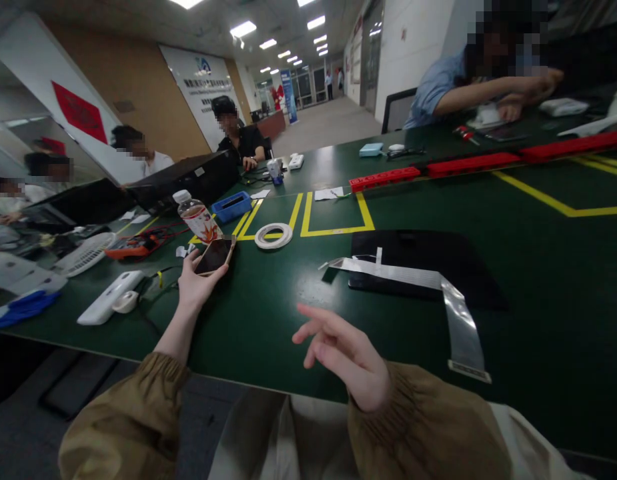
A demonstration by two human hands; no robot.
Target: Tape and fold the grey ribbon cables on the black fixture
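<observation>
My left hand [198,283] grips a smartphone [216,256] by its edges, its dark screen tilted up, just in front of a drink bottle [201,217] with a white cap. Over the near part of the green table, my right hand [338,350] hovers with nothing in it, index finger stretched out and the other fingers loosely bent. Beyond and right of it lies a flat black panel [428,250]. A silvery flat ribbon cable [413,275] crosses this panel and bends down toward me. A roll of white tape [273,236] rests flat to the right of the phone.
On the left are a white power strip [111,298], an orange multimeter [138,241] and blue gloves [25,309]. A blue box [231,207] stands behind the bottle. Red strips [473,164] run along the table's middle. Several people sit around it, one at the far right [468,80].
</observation>
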